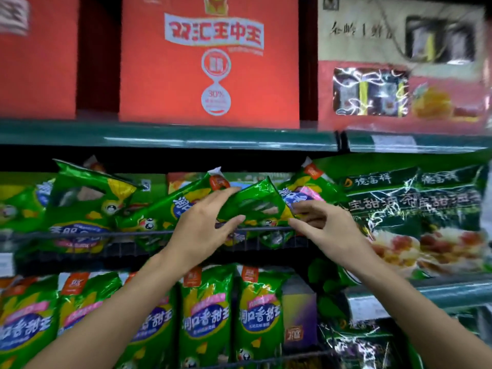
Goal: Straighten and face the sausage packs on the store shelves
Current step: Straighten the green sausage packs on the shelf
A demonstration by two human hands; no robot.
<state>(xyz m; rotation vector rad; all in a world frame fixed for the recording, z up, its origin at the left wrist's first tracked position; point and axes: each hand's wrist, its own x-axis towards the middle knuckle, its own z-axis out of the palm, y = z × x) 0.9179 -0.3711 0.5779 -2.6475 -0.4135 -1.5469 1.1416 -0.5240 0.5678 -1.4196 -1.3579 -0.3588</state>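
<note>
Both my forearms reached up from below. My left hand (205, 222) pinched a green sausage pack (253, 203) between thumb and fingers, and my right hand (323, 227) gripped its other end. It lay tilted (back side showing) above the wire rail (80, 233), among slumped packs (85, 206) on the middle shelf.

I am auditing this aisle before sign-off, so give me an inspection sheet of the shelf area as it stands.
Surface: green middle shelf with wire front rail.
Job's things: green sausage pack held tilted; neighbouring packs lean askew; lower-row packs stand upright, facing out.
Clutter: purple pack among the green lower row.
Grippers: left hand grips the tilted pack; right hand pinches its right end.
Cables: nothing seen.
Surroundings: red cartons above; large dark-green bags to the right.
</note>
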